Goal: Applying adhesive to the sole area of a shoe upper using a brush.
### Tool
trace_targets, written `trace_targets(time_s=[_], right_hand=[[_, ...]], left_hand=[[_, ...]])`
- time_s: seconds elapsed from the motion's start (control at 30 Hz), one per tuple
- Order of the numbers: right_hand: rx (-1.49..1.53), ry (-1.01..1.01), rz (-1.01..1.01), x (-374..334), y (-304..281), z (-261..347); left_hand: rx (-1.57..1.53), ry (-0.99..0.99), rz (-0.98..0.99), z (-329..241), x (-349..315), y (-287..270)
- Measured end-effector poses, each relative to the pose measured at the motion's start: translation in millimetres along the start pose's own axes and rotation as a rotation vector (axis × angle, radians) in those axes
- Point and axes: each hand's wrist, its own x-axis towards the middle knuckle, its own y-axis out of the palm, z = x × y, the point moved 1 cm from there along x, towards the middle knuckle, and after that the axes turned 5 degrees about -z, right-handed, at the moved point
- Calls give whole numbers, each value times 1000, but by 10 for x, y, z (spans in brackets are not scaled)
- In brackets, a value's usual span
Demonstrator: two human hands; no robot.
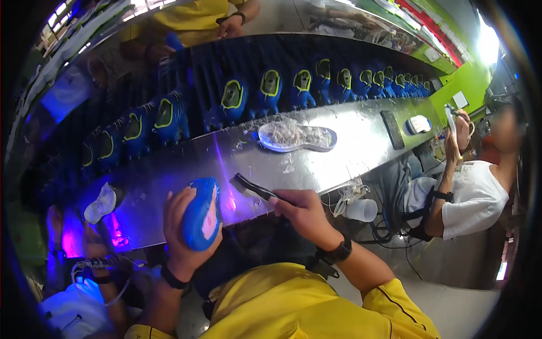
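My left hand (176, 233) is wrapped round a blue shoe upper (195, 226), held tilted so that its pinkish underside faces right. In my right hand (307, 217) is a black-handled brush (257, 186), its bristle end pointing up and left toward the shoe upper. Brush and upper are apart. Both are above the near edge of the metal bench (350, 166). Farther back on the bench lies a pale shoe sole (322, 139), with a fluffy tangle of whitish threads on its wider left end.
Blue shoe uppers with yellow-green collars (232, 95) line the dark rack along the back. A white sole (101, 204) lies at left; a dark bar (392, 130) and a white piece (419, 124) at right. People sit at both sides; a white cup (361, 211) is below the bench edge.
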Motion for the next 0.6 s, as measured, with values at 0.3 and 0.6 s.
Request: trace_targets(time_s=[0.3,0.6], right_hand=[[-62,-76,-39,210,583,-164],[105,-34,94,-74,719,-316]], left_hand=[[92,28,-51,21,-419,45],[83,46,-78,106,-545,78]])
